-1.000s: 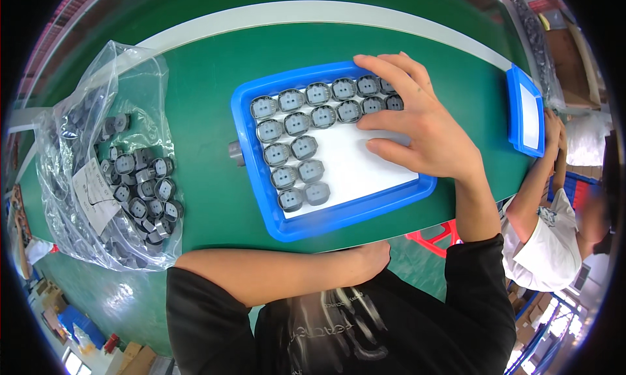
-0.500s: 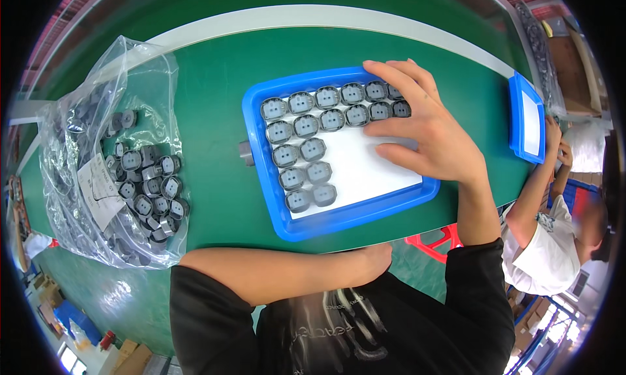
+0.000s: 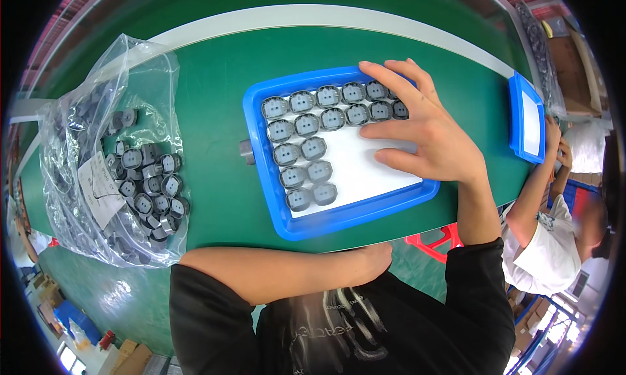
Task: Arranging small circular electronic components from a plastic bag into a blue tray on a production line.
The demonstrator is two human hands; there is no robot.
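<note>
Right hand [image 3: 427, 137] lies open, fingers spread on the grey parts [image 3: 313, 124] rowed in the blue tray [image 3: 339, 218], likely squaring them up. Left hand [image 3: 375, 258] rests at the table [image 3: 215, 82] edge, its grip hidden.

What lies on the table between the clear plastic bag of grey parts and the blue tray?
In the head view, between the clear plastic bag and the blue tray, one small grey part sits against the tray's left wall; otherwise bare green table.

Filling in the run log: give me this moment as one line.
right hand: flat on grey square parts | blue plastic tray: partly filled | left hand: at table edge, empty
</note>
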